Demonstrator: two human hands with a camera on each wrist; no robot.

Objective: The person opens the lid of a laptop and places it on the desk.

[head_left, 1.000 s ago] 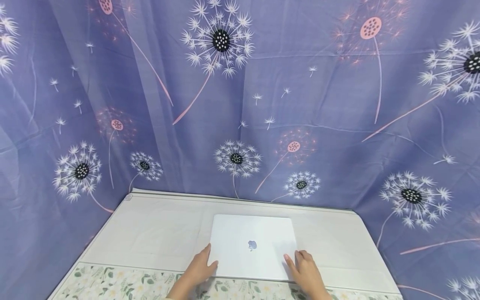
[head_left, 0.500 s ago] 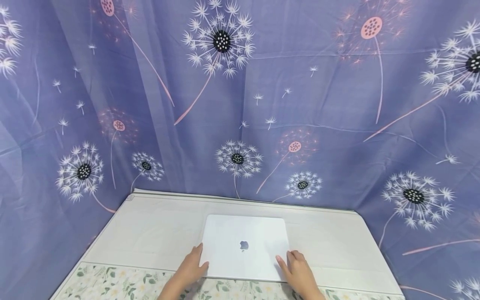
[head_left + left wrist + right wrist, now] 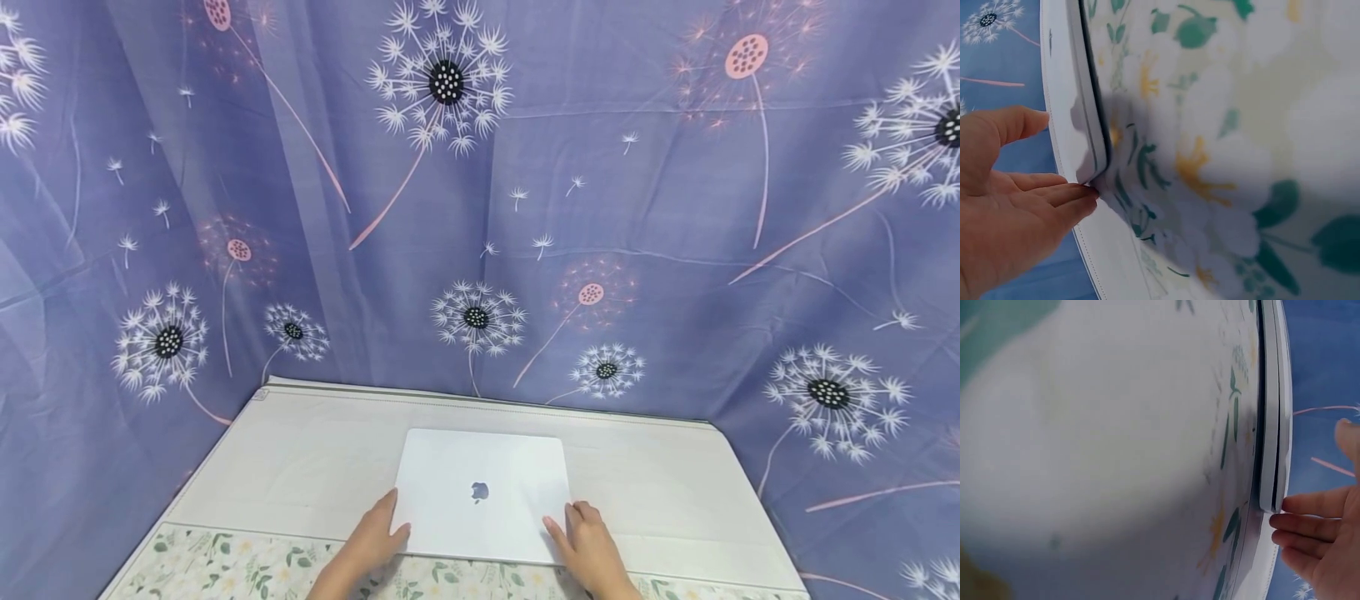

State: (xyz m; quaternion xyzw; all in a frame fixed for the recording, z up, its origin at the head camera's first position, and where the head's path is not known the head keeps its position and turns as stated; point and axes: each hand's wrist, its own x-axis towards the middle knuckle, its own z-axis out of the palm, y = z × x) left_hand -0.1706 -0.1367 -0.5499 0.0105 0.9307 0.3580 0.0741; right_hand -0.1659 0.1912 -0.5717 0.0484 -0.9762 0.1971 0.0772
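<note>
A closed silver laptop [image 3: 483, 467] with a dark apple logo lies flat on the white mat, its lid up. My left hand [image 3: 370, 537] is at its left side; in the left wrist view the straight fingers [image 3: 1063, 190] touch the laptop's [image 3: 1088, 94] corner edge, and the thumb stands apart above the lid. On the opposite side is my right hand [image 3: 592, 546]. Its extended fingertips [image 3: 1291, 522] meet the laptop's [image 3: 1272, 425] side edge in the right wrist view, with the thumb raised away. The laptop's underside is hidden.
The white mat [image 3: 300, 467] covers the table behind and beside the laptop. A floral cloth [image 3: 232, 562] runs along the near edge, and the laptop's front edge lies by it. Purple dandelion-print curtains [image 3: 360, 317] enclose the back and both sides.
The laptop has slid left across the mat, mostly in the first half second. Both hands have moved left along with it, staying at its sides.
</note>
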